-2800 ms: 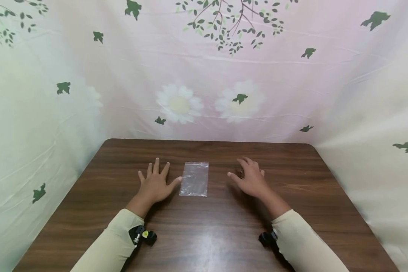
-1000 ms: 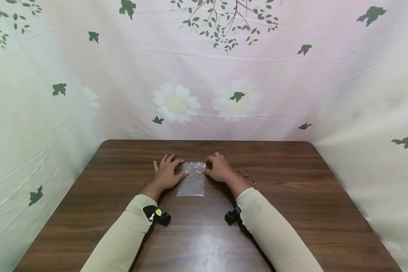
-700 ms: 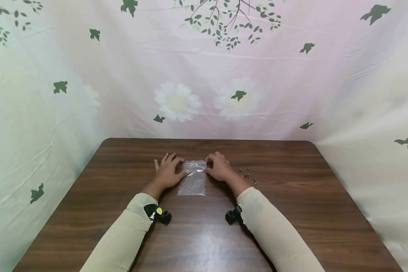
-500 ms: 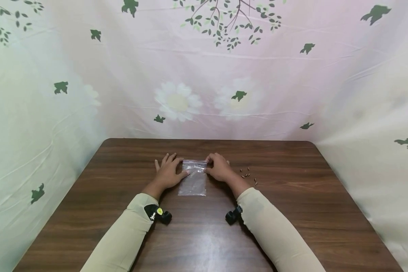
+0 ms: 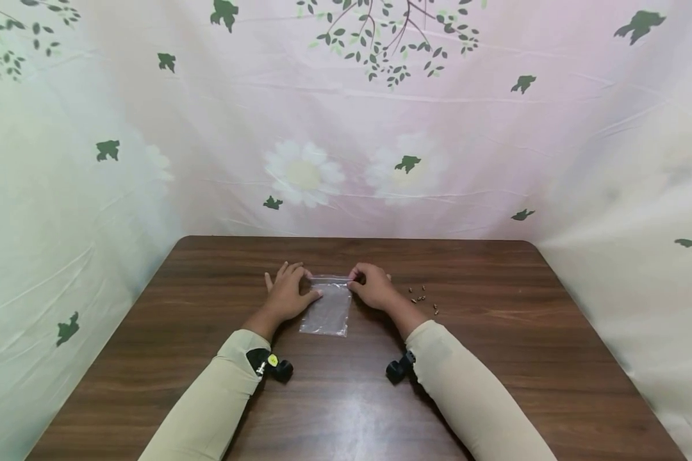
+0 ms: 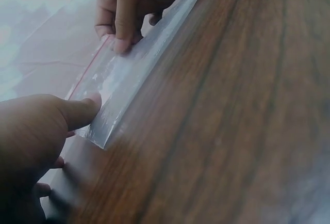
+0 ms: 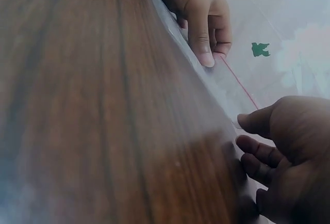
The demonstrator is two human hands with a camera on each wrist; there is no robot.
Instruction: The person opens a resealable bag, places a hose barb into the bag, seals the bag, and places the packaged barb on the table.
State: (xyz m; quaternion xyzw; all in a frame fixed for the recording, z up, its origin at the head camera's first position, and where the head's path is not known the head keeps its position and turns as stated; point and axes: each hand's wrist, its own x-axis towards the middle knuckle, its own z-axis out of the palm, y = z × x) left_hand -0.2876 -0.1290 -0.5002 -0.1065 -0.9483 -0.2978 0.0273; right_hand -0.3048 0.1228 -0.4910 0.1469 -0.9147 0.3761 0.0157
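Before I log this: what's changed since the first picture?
The right hand moved left, away from the small shiny pieces, more of which now show, and pinches the clear bag near its top right corner. The left hand, then spread beside the bag, moved right and pinches near the top left corner. Unchanged: the bag's rough place on the table.

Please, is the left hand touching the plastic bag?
Touching. In the left wrist view, the left hand pinches the plastic bag, thumb lying on its surface.
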